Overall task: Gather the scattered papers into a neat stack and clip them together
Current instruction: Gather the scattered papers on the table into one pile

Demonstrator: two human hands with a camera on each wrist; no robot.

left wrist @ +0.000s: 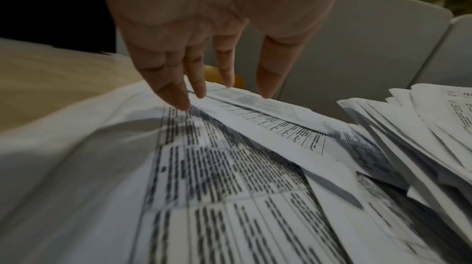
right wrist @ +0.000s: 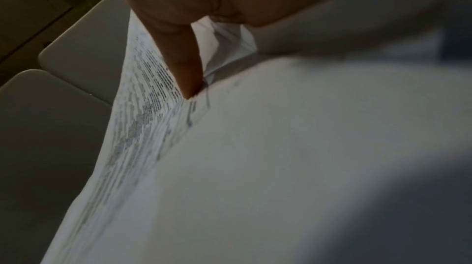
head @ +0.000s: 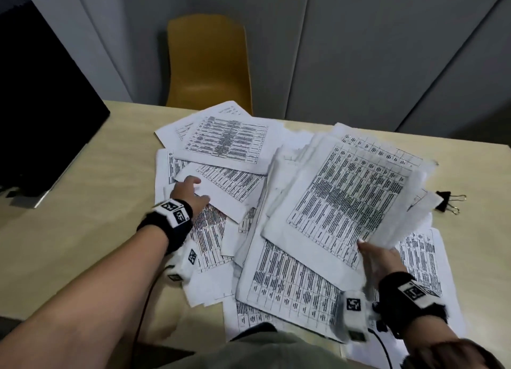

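At the far left a black flat monitor (head: 41, 92) stands on the pale wooden desk (head: 83, 216), a mustard-yellow moulded chair (head: 208, 64) behind it. The left hand (head: 189, 193) lies flat on the loose white printed sheets (head: 226, 144) in the left half of the spread, its fingers (left wrist: 176, 94) straight and released, the tips touching a sheet's edge as the left wrist view shows. To the right, the right hand (head: 380, 260) pinches the near corner of a thick, ragged bundle of white table-printed papers (head: 348, 191), lifted and tilted above other sheets; in the right wrist view one finger presses on its top page. Just right of the bundle, the black binder clip with wire handles (head: 446, 201) lies on the desk, untouched. The gathering step seems to be in hand and roughly half done: many sheets lie fanned and overlapping. The next move probably calls for sliding the left-hand sheets toward the bundle, then squaring edges before clipping. No containers are in view.
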